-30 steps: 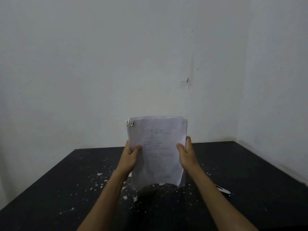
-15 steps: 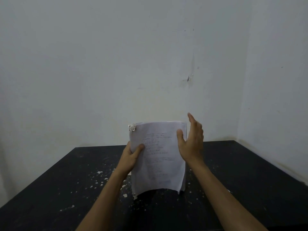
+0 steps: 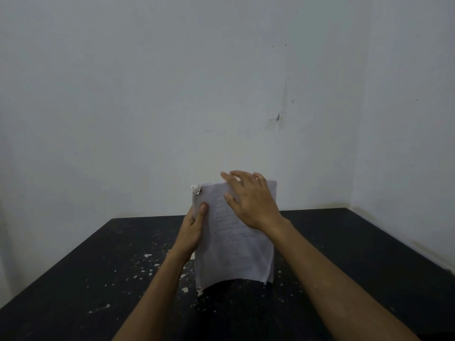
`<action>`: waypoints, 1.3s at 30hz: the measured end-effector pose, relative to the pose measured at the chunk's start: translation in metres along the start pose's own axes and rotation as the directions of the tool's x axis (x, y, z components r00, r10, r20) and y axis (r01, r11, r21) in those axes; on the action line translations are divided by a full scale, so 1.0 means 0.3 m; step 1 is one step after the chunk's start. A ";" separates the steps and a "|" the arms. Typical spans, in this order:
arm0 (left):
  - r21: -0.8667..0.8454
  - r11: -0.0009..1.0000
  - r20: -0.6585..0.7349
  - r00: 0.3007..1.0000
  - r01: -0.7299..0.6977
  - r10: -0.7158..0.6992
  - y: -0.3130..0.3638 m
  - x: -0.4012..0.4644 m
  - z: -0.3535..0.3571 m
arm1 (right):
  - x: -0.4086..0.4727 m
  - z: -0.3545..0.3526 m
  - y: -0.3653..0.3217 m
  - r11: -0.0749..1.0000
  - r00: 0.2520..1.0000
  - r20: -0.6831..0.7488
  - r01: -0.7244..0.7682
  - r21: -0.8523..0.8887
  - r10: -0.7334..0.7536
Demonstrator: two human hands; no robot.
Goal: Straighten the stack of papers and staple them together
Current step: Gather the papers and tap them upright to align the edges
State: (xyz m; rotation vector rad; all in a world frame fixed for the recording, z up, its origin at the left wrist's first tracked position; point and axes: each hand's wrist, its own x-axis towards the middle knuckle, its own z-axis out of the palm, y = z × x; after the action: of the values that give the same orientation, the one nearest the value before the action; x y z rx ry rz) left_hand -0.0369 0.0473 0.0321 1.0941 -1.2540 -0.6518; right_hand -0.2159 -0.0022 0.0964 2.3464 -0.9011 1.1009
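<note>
Black speckled table [image 3: 369, 254]: stack of papers [image 3: 234, 254] stands upright, left hand [image 3: 192, 230] pinching its edge, right hand [image 3: 251, 200] spread flat on top; stapling seems undone.

faint, unreadable print on papers [image 3: 234, 244]

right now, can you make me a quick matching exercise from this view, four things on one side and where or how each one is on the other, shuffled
Things:
1. left hand
2. right hand
3. stack of papers
4. table

States:
A. black, flecked with white specks
B. open, fingers spread over the top edge of the sheets
C. stood upright, bottom edge on the dark surface
D. gripping the side edge, thumb on the front page

Pairs: 1-D, 2-B, 3-C, 4-A
</note>
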 end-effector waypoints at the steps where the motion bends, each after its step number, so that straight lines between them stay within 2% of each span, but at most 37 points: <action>1: -0.002 1.000 -0.001 1.000 0.000 0.000 -0.001 0.002 0.000 | 0.003 0.002 -0.001 1.000 0.998 0.053 0.021 0.005 -0.021; 5: 0.014 1.000 -0.014 1.000 -0.001 0.001 -0.002 0.007 0.000 | 0.001 0.012 0.008 0.999 0.999 0.028 0.044 -0.005 -0.043; 7: 0.028 1.000 -0.019 1.000 -0.005 0.006 0.000 0.007 0.003 | 0.000 0.013 0.015 0.999 0.997 0.063 0.047 0.009 -0.047; 9: 0.034 0.999 -0.037 0.999 -0.010 0.011 0.003 0.008 0.003 | -0.001 0.004 0.033 1.000 0.999 0.043 0.016 0.021 -0.017; 11: 0.034 0.999 -0.069 0.998 -0.007 0.009 0.000 0.009 -0.003 | -0.016 -0.007 0.064 0.992 0.988 -0.093 -0.123 0.030 0.125; 12: 0.030 1.000 -0.087 0.996 -0.006 0.008 -0.004 0.009 -0.009 | -0.034 -0.010 0.081 0.966 0.952 -0.169 -0.242 0.085 0.254; 13: 0.023 1.000 -0.105 0.994 -0.006 0.009 -0.009 0.009 -0.015 | -0.058 -0.012 0.092 0.907 0.893 -0.197 -0.365 0.207 0.405; 14: 0.017 1.000 -0.121 0.993 -0.005 0.007 -0.011 0.012 -0.020 | -0.085 -0.009 0.096 0.800 0.825 -0.148 -0.460 0.385 0.545; 15: 0.009 1.000 -0.133 0.991 0.001 0.000 -0.015 0.011 -0.024 | -0.117 0.004 0.088 0.646 0.769 -0.035 -0.511 0.567 0.639; 17: 0.000 1.000 -0.144 0.990 0.009 -0.009 -0.015 0.014 -0.022 | -0.174 0.044 0.060 0.363 0.720 0.177 -0.527 0.768 0.671; 19: -0.002 1.000 -0.152 0.988 0.017 -0.017 -0.014 0.014 -0.011 | -0.218 0.081 0.034 0.261 0.712 0.245 -0.521 0.812 0.658; 23: -0.006 0.999 -0.156 0.987 0.038 -0.039 -0.015 0.015 -0.005 | -0.222 0.105 0.031 0.270 0.703 0.216 -0.511 0.816 0.678; 27: -0.027 1.000 -0.183 0.983 -0.003 -0.002 0.005 0.028 -0.016 | -0.188 0.087 0.055 0.309 0.758 0.189 -0.462 0.832 0.624; 33: 0.034 0.998 -0.087 0.994 0.062 -0.059 -0.091 -0.015 -0.002 | -0.250 0.124 0.062 0.294 0.723 0.327 -0.588 0.753 0.609; 39: 0.035 0.998 -0.159 0.986 0.057 -0.050 -0.082 -0.027 0.017 | -0.251 0.110 0.083 0.335 0.738 0.345 -0.602 0.725 0.580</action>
State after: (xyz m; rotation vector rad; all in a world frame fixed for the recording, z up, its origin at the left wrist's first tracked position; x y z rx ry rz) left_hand -0.0398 0.0436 0.0062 1.1923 -1.1087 -0.5711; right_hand -0.2520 -0.0106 0.0189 2.7553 -1.6312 2.1936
